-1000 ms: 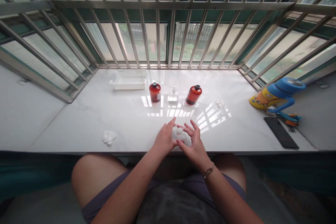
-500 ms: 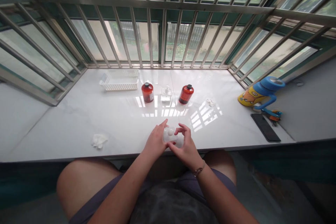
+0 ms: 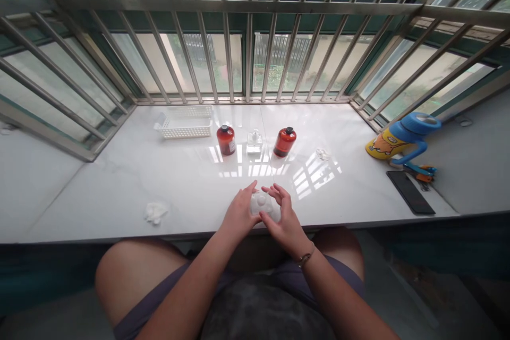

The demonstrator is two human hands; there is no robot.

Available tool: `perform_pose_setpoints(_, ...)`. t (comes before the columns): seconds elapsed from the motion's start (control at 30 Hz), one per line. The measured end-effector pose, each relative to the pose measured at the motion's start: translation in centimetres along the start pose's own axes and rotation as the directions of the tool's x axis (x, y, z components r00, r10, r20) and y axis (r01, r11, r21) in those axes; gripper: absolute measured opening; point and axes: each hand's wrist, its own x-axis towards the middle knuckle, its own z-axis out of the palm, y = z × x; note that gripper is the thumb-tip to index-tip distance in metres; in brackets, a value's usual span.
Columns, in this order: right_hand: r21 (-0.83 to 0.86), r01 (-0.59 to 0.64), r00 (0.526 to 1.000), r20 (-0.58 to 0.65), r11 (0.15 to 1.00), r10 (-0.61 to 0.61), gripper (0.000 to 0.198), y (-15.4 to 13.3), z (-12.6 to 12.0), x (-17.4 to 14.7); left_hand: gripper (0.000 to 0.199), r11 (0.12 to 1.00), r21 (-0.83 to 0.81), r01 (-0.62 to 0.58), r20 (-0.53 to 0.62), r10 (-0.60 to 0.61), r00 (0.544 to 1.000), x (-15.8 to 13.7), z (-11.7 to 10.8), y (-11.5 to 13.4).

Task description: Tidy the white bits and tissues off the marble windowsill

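My left hand (image 3: 239, 213) and my right hand (image 3: 281, 218) meet at the near edge of the white marble sill (image 3: 191, 180). Between them they hold a small clear container with something white inside (image 3: 261, 203). The left hand cups its left side, while the right hand's fingers curl over its top and right side. Most of the container is hidden by my fingers.
Further back stand two amber bottles (image 3: 226, 139) (image 3: 284, 141) with a small clear bottle (image 3: 254, 143) between them. A white basket (image 3: 184, 121) lies back left. White wads (image 3: 155, 212) (image 3: 322, 154) lie left and right. A blue-lidded yellow cup (image 3: 401, 137) and a dark phone (image 3: 410, 192) sit right.
Both hands stay on the container; the right fingers have shifted over its top. The view has swung slightly.
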Motion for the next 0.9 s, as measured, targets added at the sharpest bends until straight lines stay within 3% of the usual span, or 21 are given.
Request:
perform_pose_setpoints(0.37,-0.066,-0.109,0.974,-0.208,0.992,0.093,0.055,0.7,0.1,0.9,0.099,1.0,0.019,0.014,-0.023,-0.014,1.0,-0.1,0.1,0.0)
perform_pose_setpoints(0.57,-0.011,-0.029,0.988,-0.149,1.0,0.027,0.068,0.2,0.6,1.0,0.094,0.999,0.043,-0.02,-0.021,0.021,1.0,-0.2,0.1,0.2)
perform_pose_setpoints(0.7,0.052,-0.078,0.992,-0.093,0.996,0.083,0.074,0.2,0.6,1.7,0.097,0.998,0.061,-0.033,-0.011,0.034,0.999,-0.2,0.2,-0.2)
perform_pose_setpoints(0.9,0.1,-0.194,0.967,-0.148,0.976,0.208,0.068,0.9,0.8,2.0,0.1,0.998,0.056,-0.038,-0.013,0.039,0.999,-0.2,0.3,-0.4)
